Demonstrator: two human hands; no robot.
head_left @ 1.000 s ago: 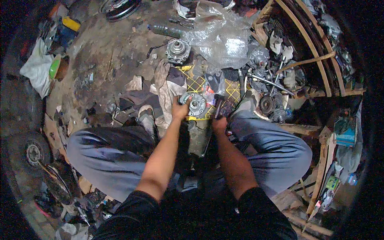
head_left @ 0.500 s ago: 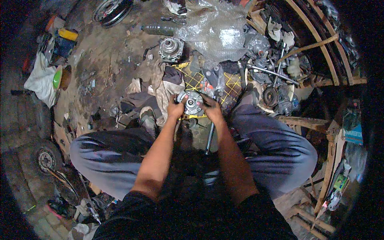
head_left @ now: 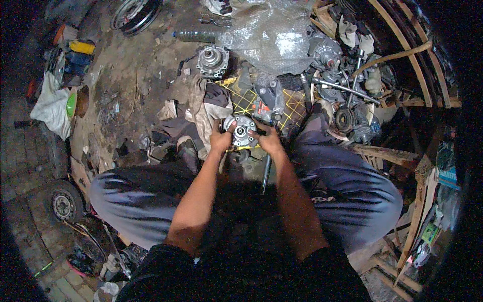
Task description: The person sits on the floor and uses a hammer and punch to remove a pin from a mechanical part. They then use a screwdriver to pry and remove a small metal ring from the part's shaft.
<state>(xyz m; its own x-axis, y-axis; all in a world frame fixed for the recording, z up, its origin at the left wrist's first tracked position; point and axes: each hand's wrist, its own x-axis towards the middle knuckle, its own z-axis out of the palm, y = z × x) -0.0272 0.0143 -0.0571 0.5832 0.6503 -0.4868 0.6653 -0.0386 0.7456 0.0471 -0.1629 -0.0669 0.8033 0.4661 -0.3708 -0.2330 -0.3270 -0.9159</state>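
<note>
Between my legs, both hands hold a round silver metal housing (head_left: 242,132) with bolt holes near its rim and a ring-like hub at its centre. My left hand (head_left: 222,138) grips its left side, thumb on the upper face. On the opposite side my right hand (head_left: 268,139) is closed round the edge, its thumb on the face too. The fingers beneath are hidden. Under the housing lies a dark mat with yellow lines (head_left: 242,99). A long metal bar (head_left: 266,173) reaches toward me below my right hand. Crumpled cloths (head_left: 205,103) lie beside my left hand.
Farther off stands a larger metal housing (head_left: 213,61), near a plastic bottle (head_left: 198,35) and bubble wrap (head_left: 271,40). Metal parts and rods (head_left: 347,90) are heaped at the right, by a wooden frame (head_left: 420,186). A wheel rim (head_left: 135,17) lies at the far left.
The view has shifted slightly. Both hands keep their grip on the housing, whose face appears tilted a little differently.
</note>
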